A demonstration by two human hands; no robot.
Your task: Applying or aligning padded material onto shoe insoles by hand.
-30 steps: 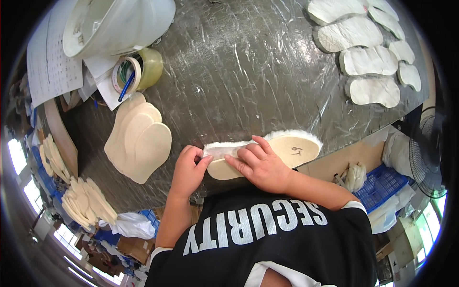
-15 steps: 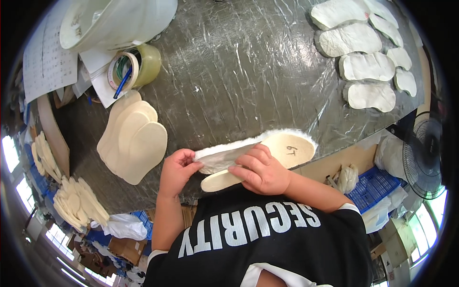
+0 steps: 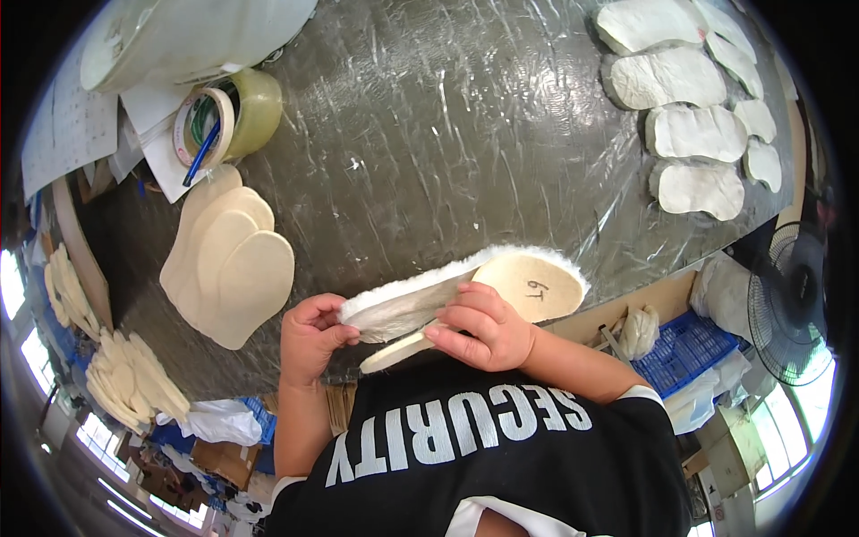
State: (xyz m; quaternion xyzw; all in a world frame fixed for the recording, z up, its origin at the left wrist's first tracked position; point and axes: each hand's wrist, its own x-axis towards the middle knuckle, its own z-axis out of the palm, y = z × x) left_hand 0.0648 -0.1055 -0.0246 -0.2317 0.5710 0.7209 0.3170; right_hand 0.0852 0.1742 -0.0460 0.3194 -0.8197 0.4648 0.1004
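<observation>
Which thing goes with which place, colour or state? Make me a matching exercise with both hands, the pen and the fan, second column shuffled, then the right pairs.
Column one:
1. left hand
2. pen
3. right hand
4. fan

Column two:
A. near the right edge of the view
B. around the middle of the insole
C. pinching the left end of the fleece
D. blue

Right pairs: 1-C, 2-D, 3-B, 4-A

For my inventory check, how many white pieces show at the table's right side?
8 visible: four larger white pieces in a left column, four smaller-looking white pieces in a right column; more may be hidden underneath.
</observation>
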